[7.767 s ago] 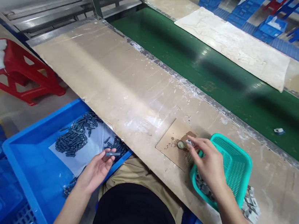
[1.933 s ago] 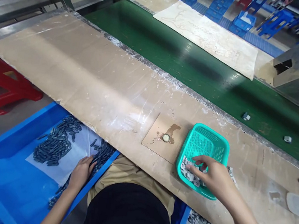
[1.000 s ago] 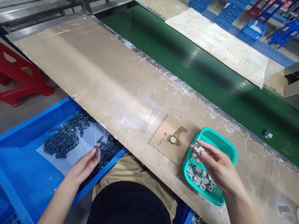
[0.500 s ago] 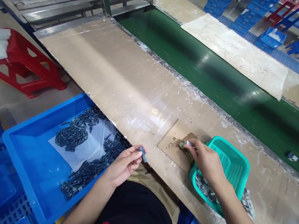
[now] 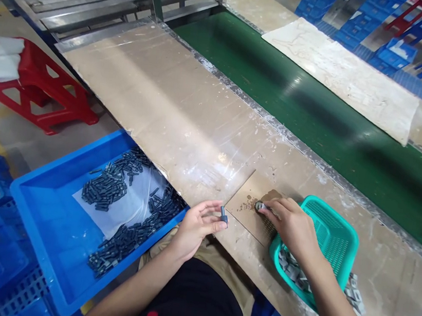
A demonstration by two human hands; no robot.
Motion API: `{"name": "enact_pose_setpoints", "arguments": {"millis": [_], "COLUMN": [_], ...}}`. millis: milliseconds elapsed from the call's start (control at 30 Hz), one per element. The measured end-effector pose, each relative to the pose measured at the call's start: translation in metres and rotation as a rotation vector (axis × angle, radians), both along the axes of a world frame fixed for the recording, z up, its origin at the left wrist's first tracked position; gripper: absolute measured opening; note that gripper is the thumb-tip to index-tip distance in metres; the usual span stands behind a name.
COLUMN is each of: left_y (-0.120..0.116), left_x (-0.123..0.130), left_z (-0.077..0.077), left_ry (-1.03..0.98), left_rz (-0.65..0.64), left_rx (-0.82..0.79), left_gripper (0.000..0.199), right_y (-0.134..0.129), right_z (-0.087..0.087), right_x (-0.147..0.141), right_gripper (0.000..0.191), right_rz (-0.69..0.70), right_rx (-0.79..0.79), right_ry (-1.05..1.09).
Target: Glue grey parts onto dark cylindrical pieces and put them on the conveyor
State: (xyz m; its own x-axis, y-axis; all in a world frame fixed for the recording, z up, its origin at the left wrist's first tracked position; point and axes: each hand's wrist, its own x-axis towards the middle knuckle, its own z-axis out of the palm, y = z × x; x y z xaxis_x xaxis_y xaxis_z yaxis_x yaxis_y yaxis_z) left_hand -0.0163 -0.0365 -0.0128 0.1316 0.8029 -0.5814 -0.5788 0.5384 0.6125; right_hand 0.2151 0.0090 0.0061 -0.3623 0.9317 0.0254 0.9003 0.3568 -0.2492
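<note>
Between the thumb and fingers of my left hand [image 5: 200, 226] is a small dark part [image 5: 223, 215], held upright near the table's front edge. My right hand [image 5: 291, 223] pinches a small light grey part [image 5: 262, 206] at a small round dish [image 5: 258, 206]. That dish sits on a brown cardboard piece [image 5: 248, 194] with wet spots on it. Under my right forearm stands a green basket [image 5: 351, 244] with grey parts inside. Many dark parts [image 5: 104, 188] lie in a blue tray [image 5: 36, 228] to the left, partly on a white sheet.
Beyond the brown table [image 5: 171, 106] runs a green conveyor belt [image 5: 260, 76], with a pale board [image 5: 338, 76] across its far side. A red stool [image 5: 45, 89] is at the left. Loose grey parts [image 5: 354, 296] lie right of the basket.
My left hand has moved right, closer to the cardboard, and the dark part in it now points upward. My right hand has lowered its grey part into the dish. The view has shifted slightly.
</note>
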Motion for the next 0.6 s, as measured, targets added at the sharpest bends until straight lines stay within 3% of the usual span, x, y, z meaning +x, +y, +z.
{"name": "enact_pose_setpoints", "arguments": {"millis": [133, 267, 433, 600], "left_y": [0.003, 0.005, 0.007, 0.005], "left_x": [0.018, 0.038, 0.053, 0.054], "left_z": [-0.003, 0.000, 0.011, 0.021], "left_ry": [-0.058, -0.052, 0.032, 0.083], "left_rz": [0.003, -0.002, -0.001, -0.008], "left_rx": [-0.055, 0.015, 0.140, 0.189], "left_gripper": [0.042, 0.045, 0.042, 0.034], "right_y": [-0.009, -0.023, -0.034, -0.037], "right_z": [0.014, 0.037, 0.050, 0.049], "right_x": [-0.001, -0.010, -0.024, -0.028], "right_gripper": [0.029, 0.029, 0.023, 0.023], "right_rz": [-0.218, -0.449, -0.509, -0.489], "right_rx": [-0.063, -0.310, -0.411, -0.431], "right_ry": [0.356, 0.716, 0.899, 0.893]}}
